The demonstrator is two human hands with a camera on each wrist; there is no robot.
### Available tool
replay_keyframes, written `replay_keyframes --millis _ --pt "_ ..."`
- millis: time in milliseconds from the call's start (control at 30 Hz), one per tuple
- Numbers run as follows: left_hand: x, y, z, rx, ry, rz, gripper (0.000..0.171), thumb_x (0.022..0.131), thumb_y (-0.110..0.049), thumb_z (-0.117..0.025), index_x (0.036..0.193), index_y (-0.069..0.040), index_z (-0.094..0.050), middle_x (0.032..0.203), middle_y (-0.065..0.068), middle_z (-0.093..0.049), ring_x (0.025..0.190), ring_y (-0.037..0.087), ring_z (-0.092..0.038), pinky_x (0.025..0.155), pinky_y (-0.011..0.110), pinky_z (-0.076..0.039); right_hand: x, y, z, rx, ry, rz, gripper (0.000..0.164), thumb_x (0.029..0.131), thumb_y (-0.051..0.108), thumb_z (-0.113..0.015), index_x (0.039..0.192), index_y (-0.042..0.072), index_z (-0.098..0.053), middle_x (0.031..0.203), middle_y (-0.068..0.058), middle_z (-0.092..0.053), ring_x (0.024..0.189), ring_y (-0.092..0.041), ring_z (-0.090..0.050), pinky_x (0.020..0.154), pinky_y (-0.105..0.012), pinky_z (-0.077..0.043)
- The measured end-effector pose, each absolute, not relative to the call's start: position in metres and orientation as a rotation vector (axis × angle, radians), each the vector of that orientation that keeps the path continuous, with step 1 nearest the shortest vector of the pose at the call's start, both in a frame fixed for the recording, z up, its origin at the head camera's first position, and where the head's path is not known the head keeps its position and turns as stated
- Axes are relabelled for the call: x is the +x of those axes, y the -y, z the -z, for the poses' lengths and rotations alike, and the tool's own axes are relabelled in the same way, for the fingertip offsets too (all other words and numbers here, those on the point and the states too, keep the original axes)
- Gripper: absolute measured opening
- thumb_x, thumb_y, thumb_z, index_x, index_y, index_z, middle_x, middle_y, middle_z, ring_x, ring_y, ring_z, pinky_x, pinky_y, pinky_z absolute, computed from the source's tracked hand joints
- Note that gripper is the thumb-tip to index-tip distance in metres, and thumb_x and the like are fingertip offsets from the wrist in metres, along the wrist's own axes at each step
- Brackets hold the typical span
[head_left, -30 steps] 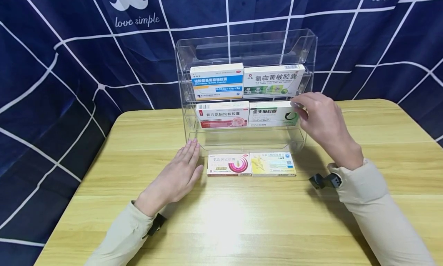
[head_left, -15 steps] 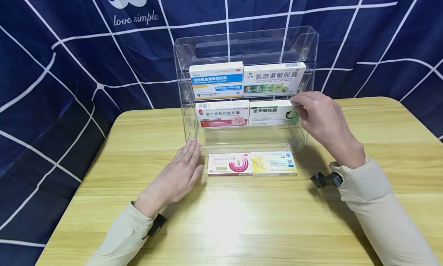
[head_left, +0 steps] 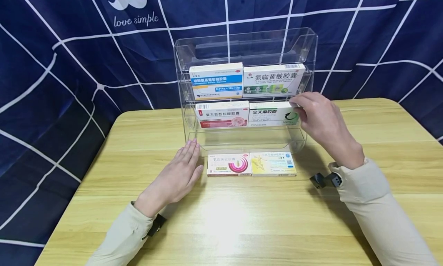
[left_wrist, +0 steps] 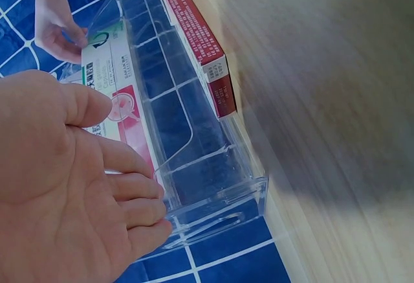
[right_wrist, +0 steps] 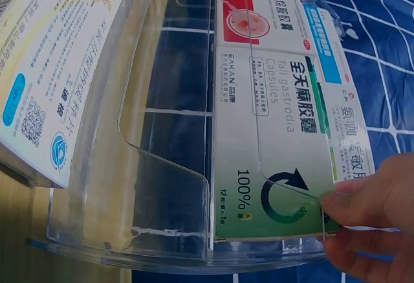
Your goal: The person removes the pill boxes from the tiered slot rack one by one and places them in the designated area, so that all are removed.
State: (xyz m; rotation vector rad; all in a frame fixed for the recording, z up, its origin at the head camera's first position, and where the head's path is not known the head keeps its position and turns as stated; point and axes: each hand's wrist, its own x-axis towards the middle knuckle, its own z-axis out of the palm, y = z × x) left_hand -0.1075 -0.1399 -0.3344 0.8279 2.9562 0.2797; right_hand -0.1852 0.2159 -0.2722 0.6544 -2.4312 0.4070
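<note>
- As seen from the head camera, pinches with the right hand (head_left: pixel 323 118) the upper right corner of a green-and-white box (right_wrist: pixel 278 160), thumb and fingers nearly closed about the edge.
- Box location: sits at the right of the lower row in a clear stand (head_left: pixel 247 138), tilted slightly back. Gripped at the corner, by judgement, to adjust its seat while leaving most of the printed face uncovered.
- Left hand (head_left: pixel 173 177): extends flat, fingers together, holding nothing. Reaches the stand's front left corner; cannot tell whether touching. Probably stationed there to steady against a push from the right.
- Red-and-white box (head_left: pixel 223 120): shares that row, immediately left of the pinched one. Aligned, presumably, to show both labels forward.
- Row above: holds a blue-and-white box (head_left: pixel 217 85) and a green-banded box (head_left: pixel 270 83), likewise side by side and facing out, apparently for easy reading.
- Foot of stand: shows a pink-ringed box (head_left: pixel 228 164) and a yellow-and-white box (head_left: pixel 273 164), side by side, just in front.
- Materials: thin card, flat and rectangular, crisp at the folds; rigid transparent plastic, rounded at the lower corners; pale, wood-grained tabletop (head_left: pixel 221 216), smooth enough to throw glare; navy cloth (head_left: pixel 138 62) behind, white-gridded, softly creased.
</note>
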Motion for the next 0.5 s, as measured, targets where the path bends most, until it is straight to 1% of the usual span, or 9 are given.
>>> replay_keyframes --millis 167,367,500 --pt "-0.1070 0.1401 0.3344 0.827 -2.956 -0.280 0.061 0.106 -0.032 -0.027 0.149 0.008 -0.015 0.157 0.024 -0.007 0.146 0.034 -0.007 0.119 0.045 -0.011 -0.1862 -0.2158 0.2736 0.671 2.423 -0.406 0.027 0.077 -0.018 -0.063 0.101 -0.005 -0.068 0.097 -0.021 -0.067 0.093 -0.041 -0.059 0.078 -0.054 -0.051" --pt "-0.1068 0.1400 0.3341 0.835 -2.963 -0.276 0.060 0.106 -0.032 -0.027 0.149 0.009 -0.016 0.157 0.024 -0.007 0.146 0.034 -0.007 0.119 0.045 -0.012 -0.1877 -0.2172 0.2741 0.708 2.378 -0.417 0.035 0.070 -0.024 -0.058 0.099 -0.008 -0.068 0.095 -0.022 -0.065 0.089 -0.042 -0.057 0.077 -0.052 -0.050" --pt "-0.1066 0.1402 0.3338 0.833 -2.965 -0.271 0.061 0.106 -0.032 -0.027 0.149 0.008 -0.016 0.157 0.024 -0.008 0.146 0.033 -0.007 0.119 0.045 -0.012 -0.1880 -0.2177 0.2732 0.715 2.374 -0.422 0.038 0.068 -0.026 -0.058 0.100 -0.009 -0.067 0.095 -0.023 -0.063 0.088 -0.042 -0.055 0.077 -0.051 -0.049"
